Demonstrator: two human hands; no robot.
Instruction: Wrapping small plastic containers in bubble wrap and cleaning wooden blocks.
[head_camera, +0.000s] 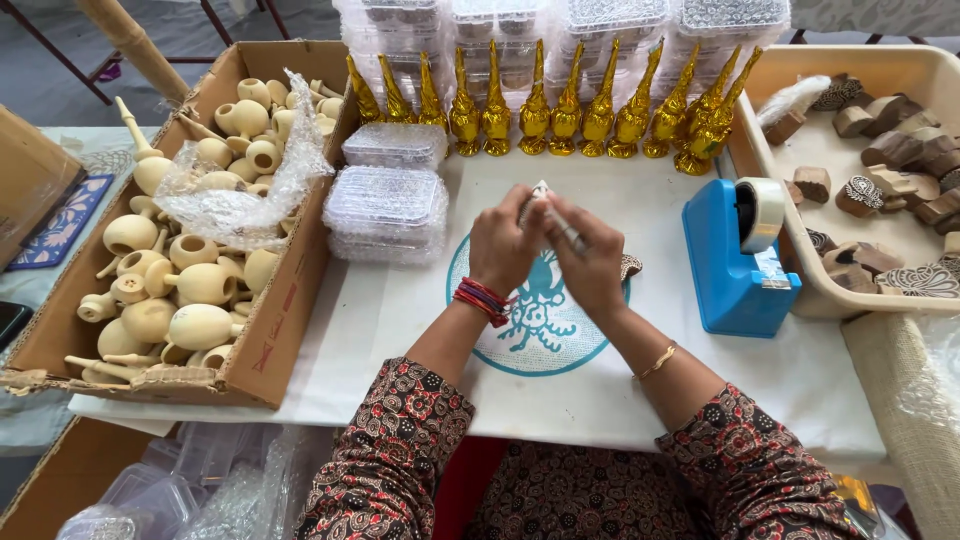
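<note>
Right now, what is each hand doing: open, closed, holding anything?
Left hand: closed around a small white-wrapped object, its top poking out above the fingers.
Right hand: closed, pinching the same object from the other side.

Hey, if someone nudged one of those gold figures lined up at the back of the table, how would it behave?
The gold figures stand tall and narrow on small bases, so a nudge would probably tip one. They stand nearly touching, so one falling might knock its neighbours. The shiny gold surface looks smooth, maybe slippery to grip.

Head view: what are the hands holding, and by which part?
Both hands, left and right, pinch a small pale, slender object; only its top tip shows above the fingers. What it is cannot be told.
</note>
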